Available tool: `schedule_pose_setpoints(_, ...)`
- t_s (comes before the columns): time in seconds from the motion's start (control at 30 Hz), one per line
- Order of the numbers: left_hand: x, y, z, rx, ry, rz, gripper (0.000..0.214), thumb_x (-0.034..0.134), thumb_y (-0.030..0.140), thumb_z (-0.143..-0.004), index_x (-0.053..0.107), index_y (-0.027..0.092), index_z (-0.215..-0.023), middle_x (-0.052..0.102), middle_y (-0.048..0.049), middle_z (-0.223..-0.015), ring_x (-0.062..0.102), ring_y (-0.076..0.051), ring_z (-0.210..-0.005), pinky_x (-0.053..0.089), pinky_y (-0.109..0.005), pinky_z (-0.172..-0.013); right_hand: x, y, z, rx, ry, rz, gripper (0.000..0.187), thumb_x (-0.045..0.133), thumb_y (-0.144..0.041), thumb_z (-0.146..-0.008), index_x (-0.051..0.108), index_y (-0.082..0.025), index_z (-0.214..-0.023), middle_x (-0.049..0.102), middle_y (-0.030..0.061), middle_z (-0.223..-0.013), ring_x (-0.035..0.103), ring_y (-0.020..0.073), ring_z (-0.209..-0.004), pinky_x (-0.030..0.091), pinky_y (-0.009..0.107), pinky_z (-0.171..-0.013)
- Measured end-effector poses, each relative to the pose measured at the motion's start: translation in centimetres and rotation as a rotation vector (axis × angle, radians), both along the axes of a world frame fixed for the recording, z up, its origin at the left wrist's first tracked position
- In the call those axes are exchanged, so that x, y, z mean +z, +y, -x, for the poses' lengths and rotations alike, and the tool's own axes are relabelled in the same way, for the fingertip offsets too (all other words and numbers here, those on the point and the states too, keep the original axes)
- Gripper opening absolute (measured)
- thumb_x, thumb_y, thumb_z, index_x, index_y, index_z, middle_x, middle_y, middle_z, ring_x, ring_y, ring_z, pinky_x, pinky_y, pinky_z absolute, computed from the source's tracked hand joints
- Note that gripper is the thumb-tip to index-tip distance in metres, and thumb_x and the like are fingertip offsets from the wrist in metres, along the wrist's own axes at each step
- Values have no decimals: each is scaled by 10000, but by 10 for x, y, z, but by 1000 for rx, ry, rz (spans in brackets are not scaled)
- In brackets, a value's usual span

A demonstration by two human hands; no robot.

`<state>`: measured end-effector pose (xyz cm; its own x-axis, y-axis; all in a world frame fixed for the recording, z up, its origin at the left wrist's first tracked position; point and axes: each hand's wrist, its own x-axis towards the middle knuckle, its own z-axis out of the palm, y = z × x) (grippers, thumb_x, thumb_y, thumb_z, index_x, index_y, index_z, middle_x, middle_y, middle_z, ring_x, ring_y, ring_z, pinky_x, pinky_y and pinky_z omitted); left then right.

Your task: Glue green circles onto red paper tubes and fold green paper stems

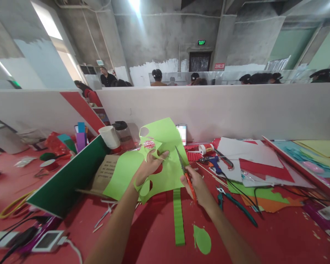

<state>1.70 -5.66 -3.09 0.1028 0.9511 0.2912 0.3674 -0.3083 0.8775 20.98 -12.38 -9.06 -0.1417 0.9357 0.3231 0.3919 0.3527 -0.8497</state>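
A large light-green paper sheet [165,132] with several holes cut out of it is lifted above the red table. My left hand [151,165] is closed on the sheet near its middle, and part of the paper hangs around that wrist. My right hand [196,185] grips orange-handled scissors [190,183], whose blades point up and away, against the right side of the sheet. Whether the blades are parted is hard to make out. Below the hands lie a pleated green paper strip [178,220] and a leaf-shaped green cutout [202,240].
On the right are a blue glue gun [215,164], a glue bottle [206,149], pliers [240,207] and white paper [249,152]. A green board [68,179] slants up at left, near a white cup [109,137]. A pale partition [222,110] closes the back.
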Motion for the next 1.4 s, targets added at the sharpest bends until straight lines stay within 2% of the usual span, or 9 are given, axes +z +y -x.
schedule_pose_setpoints(0.1,2,-3,-2,25,40,-17,369,649,463,-747,451,199,-582,406,53,-501,401,-108,-512,357,-252,-521,0,-1,0,-1,-15,-6,226,542,-412,-886,513,-190,-917,537,-24,-694,510,149,-619,370,242,-578)
schedule_pose_setpoints(0.3,-3,-5,-5,-78,29,-26,347,611,431,-790,461,193,-588,412,53,-502,400,-99,-507,356,-243,-527,1,-3,-1,3,-40,-26,182,507,-373,-908,488,-201,-967,554,-9,-773,540,163,-698,399,251,-649)
schedule_pose_setpoints(0.57,-4,-7,-9,-59,53,3,378,629,463,-771,454,188,-580,404,54,-512,368,-90,-493,337,-235,-494,1,-4,-1,16,-7,-59,215,500,-382,-913,494,-207,-1037,573,7,-802,552,177,-736,444,267,-686)
schedule_pose_setpoints(0.77,-1,-9,-11,-91,14,11,347,626,467,-781,506,184,-620,423,52,-516,377,-89,-486,336,-227,-476,-5,0,0,-26,-3,-38,228,506,-437,-905,512,-216,-964,573,3,-747,546,169,-668,418,255,-610)
schedule_pose_setpoints(0.87,1,-10,-12,-71,14,44,343,642,475,-764,514,189,-623,408,61,-484,380,-94,-469,327,-228,-461,-6,1,0,-68,-18,-28,247,498,-461,-901,523,-220,-949,593,16,-765,565,182,-700,413,260,-619)
schedule_pose_setpoints(1.03,2,-11,-13,-43,31,35,361,640,472,-770,500,188,-596,391,65,-471,365,-88,-460,317,-230,-461,-4,1,0,-83,-64,-7,245,499,-450,-896,507,-207,-921,553,-13,-713,529,171,-651,373,253,-588)
schedule_pose_setpoints(1.2,3,-11,-13,-68,19,51,361,637,492,-761,508,189,-611,393,62,-464,364,-92,-452,308,-230,-443,-4,3,0,-93,-53,-28,224,496,-429,-893,500,-206,-869,547,-13,-708,514,166,-642,355,246,-571)
schedule_pose_setpoints(1.4,1,-10,-14,-59,-24,46,305,647,431,-751,512,188,-626,384,68,-463,359,-90,-450,302,-233,-452,-6,4,0,-97,-45,-58,241,498,-443,-889,512,-206,-847,519,-27,-660,485,152,-585,333,241,-541)
